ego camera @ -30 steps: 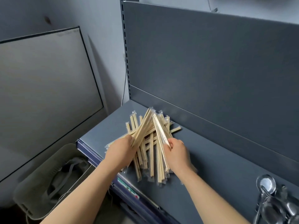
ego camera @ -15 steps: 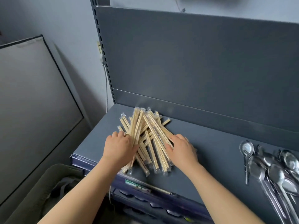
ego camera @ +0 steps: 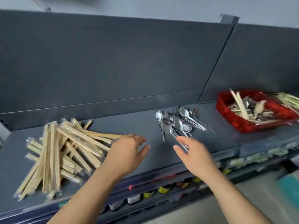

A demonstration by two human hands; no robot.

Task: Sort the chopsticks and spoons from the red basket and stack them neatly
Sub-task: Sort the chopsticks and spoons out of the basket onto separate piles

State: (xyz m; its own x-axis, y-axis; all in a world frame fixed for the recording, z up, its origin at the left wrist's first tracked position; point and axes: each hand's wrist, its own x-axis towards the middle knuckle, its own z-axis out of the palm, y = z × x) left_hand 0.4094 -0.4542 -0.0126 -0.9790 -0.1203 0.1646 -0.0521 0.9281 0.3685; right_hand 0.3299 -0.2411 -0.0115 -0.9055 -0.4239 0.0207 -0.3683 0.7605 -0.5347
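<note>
Now both empty, spread: left hand beside chopsticks; right hand nearer spoons, handles pointing toward it; red basket farther right.

Wrapped chopsticks heaped left, spoons mid-shelf, red basket right.

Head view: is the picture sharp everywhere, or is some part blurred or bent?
Head view: the red basket and the shelf edge at right are smeared by motion blur; the chopstick pile is soft; the spoons show bright glare; the wide lens bends the shelf lines; light is even, with no hard shadows.
</note>
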